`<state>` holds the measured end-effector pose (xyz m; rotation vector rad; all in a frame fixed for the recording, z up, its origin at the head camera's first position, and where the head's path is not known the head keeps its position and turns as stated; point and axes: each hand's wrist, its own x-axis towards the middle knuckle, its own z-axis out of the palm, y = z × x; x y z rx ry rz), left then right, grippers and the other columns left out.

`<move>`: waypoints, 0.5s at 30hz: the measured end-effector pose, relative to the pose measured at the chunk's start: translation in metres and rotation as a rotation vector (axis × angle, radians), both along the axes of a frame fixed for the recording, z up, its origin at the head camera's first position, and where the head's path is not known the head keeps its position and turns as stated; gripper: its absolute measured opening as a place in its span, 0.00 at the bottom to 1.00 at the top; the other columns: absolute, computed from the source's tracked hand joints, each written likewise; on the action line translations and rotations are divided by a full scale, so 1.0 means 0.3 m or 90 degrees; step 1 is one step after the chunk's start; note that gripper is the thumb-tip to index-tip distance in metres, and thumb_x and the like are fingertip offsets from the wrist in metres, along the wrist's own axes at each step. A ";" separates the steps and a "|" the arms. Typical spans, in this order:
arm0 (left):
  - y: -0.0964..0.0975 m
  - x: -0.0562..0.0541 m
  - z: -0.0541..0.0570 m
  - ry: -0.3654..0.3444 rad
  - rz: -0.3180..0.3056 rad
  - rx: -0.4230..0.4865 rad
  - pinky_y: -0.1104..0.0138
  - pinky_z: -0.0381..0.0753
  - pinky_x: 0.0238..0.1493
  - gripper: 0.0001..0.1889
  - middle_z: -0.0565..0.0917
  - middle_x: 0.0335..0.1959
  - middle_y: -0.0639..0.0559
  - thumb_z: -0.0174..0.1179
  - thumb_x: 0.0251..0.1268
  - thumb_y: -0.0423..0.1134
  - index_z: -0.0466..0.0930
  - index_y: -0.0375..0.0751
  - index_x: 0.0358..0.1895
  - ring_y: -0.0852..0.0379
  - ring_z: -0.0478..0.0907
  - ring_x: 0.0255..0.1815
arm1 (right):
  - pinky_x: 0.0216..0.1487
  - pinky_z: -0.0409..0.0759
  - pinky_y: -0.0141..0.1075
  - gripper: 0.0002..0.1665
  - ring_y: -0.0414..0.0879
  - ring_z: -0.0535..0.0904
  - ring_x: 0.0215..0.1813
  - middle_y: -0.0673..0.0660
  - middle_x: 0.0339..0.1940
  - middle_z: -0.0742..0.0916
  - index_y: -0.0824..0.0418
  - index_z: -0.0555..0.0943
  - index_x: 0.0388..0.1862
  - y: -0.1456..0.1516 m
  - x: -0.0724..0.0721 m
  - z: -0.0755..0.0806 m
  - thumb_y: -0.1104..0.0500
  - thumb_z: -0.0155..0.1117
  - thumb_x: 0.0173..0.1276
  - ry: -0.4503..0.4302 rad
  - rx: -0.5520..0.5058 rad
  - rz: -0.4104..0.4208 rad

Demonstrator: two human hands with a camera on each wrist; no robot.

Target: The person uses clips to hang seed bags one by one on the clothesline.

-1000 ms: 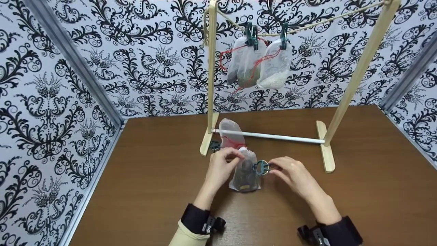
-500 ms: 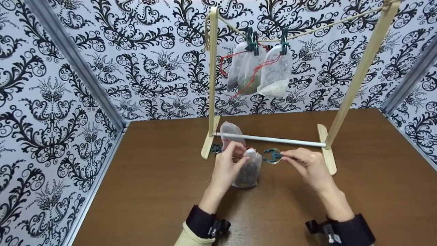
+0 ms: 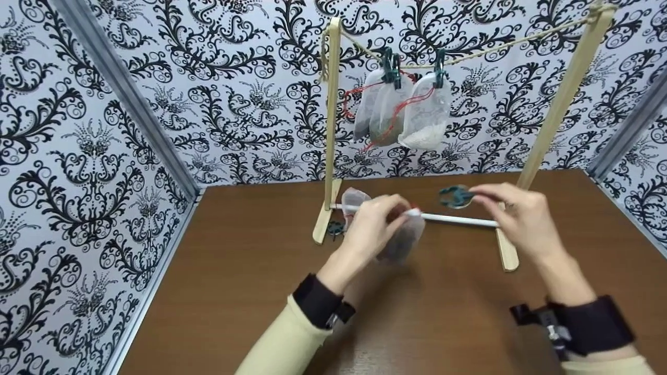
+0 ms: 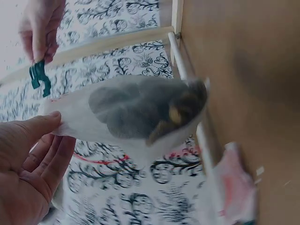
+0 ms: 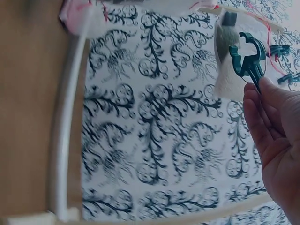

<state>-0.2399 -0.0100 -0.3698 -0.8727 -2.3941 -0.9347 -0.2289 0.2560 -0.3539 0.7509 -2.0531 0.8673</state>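
My left hand (image 3: 372, 224) pinches the top of a sheer white mesh bag (image 3: 402, 239), which hangs above the table. Dark grey lumps and some brownish bits show through the bag's cloth (image 4: 136, 110) in the left wrist view. My right hand (image 3: 521, 213) holds a dark green clip (image 3: 456, 197) by its handles, off to the right of the bag. Seen from the right wrist, the clip's curved jaws stand apart with nothing between them. Three filled mesh bags, one of them a bag with white grains (image 3: 424, 117), hang from the rope by green clips.
A wooden stand with a left post (image 3: 332, 114) and a right post (image 3: 568, 94) carries the rope (image 3: 500, 44). A white rod (image 3: 458, 219) joins its feet low down. Another mesh bag (image 3: 354, 197) and a green clip (image 3: 335, 227) lie by the left foot.
Both hands have risen from the table and moved right and toward the stand. The mesh bag has been lifted in the left hand; the right hand has carried the clip farther from it.
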 end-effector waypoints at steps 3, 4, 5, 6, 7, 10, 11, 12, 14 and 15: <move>0.028 -0.003 0.078 0.016 0.003 -0.041 0.72 0.82 0.48 0.05 0.89 0.39 0.53 0.64 0.66 0.40 0.84 0.45 0.42 0.58 0.85 0.41 | 0.33 0.72 0.12 0.19 0.16 0.73 0.33 0.63 0.32 0.90 0.66 0.87 0.40 0.026 -0.017 0.064 0.80 0.71 0.49 0.022 0.027 -0.007; 0.039 -0.003 0.103 0.021 0.012 -0.057 0.71 0.82 0.47 0.05 0.89 0.39 0.54 0.64 0.67 0.41 0.83 0.46 0.42 0.59 0.85 0.40 | 0.34 0.72 0.11 0.19 0.14 0.72 0.35 0.64 0.32 0.90 0.67 0.87 0.41 0.032 -0.024 0.085 0.80 0.71 0.49 0.032 0.035 -0.007; 0.051 -0.001 0.129 0.029 0.026 -0.077 0.71 0.83 0.47 0.06 0.89 0.39 0.55 0.64 0.67 0.42 0.83 0.47 0.42 0.59 0.85 0.40 | 0.38 0.72 0.10 0.19 0.13 0.73 0.39 0.65 0.33 0.90 0.67 0.87 0.41 0.037 -0.030 0.107 0.80 0.70 0.50 0.044 0.043 -0.008; 0.063 0.001 0.153 0.039 0.042 -0.096 0.71 0.83 0.45 0.06 0.89 0.39 0.56 0.63 0.68 0.43 0.83 0.48 0.42 0.60 0.85 0.39 | 0.40 0.71 0.09 0.19 0.12 0.72 0.41 0.65 0.33 0.90 0.67 0.87 0.41 0.041 -0.035 0.131 0.80 0.70 0.51 0.056 0.053 -0.011; 0.076 0.002 0.176 0.051 0.061 -0.117 0.71 0.83 0.44 0.06 0.89 0.39 0.57 0.63 0.69 0.45 0.84 0.49 0.42 0.60 0.85 0.39 | 0.42 0.71 0.08 0.18 0.12 0.71 0.42 0.66 0.34 0.90 0.68 0.87 0.41 0.044 -0.040 0.154 0.80 0.70 0.51 0.070 0.060 -0.014; 0.112 0.000 0.242 0.108 0.121 -0.180 0.70 0.84 0.39 0.08 0.89 0.38 0.60 0.60 0.71 0.50 0.84 0.52 0.41 0.61 0.85 0.39 | 0.47 0.68 0.08 0.15 0.21 0.77 0.41 0.67 0.35 0.89 0.69 0.86 0.41 0.042 -0.055 0.229 0.79 0.69 0.54 0.107 0.076 -0.045; 0.123 -0.002 0.263 0.133 0.142 -0.200 0.70 0.84 0.36 0.09 0.89 0.37 0.61 0.59 0.71 0.51 0.84 0.53 0.40 0.62 0.84 0.39 | 0.50 0.67 0.08 0.14 0.28 0.81 0.40 0.68 0.36 0.89 0.69 0.86 0.41 0.038 -0.059 0.256 0.77 0.68 0.56 0.116 0.081 -0.058; 0.134 -0.006 0.284 0.159 0.161 -0.214 0.70 0.84 0.35 0.11 0.89 0.36 0.61 0.57 0.72 0.53 0.84 0.53 0.39 0.62 0.84 0.39 | 0.51 0.67 0.08 0.12 0.36 0.84 0.39 0.68 0.37 0.89 0.68 0.86 0.41 0.034 -0.064 0.284 0.76 0.68 0.58 0.124 0.086 -0.072; 0.154 -0.018 0.328 0.216 0.197 -0.249 0.71 0.84 0.34 0.13 0.89 0.35 0.62 0.55 0.74 0.54 0.85 0.54 0.38 0.62 0.84 0.39 | 0.53 0.65 0.08 0.08 0.52 0.85 0.37 0.68 0.38 0.89 0.68 0.86 0.41 0.021 -0.074 0.338 0.72 0.66 0.63 0.137 0.092 -0.102; 0.163 -0.023 0.350 0.241 0.216 -0.269 0.71 0.84 0.35 0.13 0.89 0.36 0.62 0.54 0.74 0.53 0.85 0.54 0.38 0.63 0.83 0.39 | 0.54 0.65 0.08 0.07 0.60 0.85 0.37 0.68 0.38 0.90 0.68 0.86 0.41 0.014 -0.079 0.365 0.70 0.65 0.65 0.142 0.093 -0.112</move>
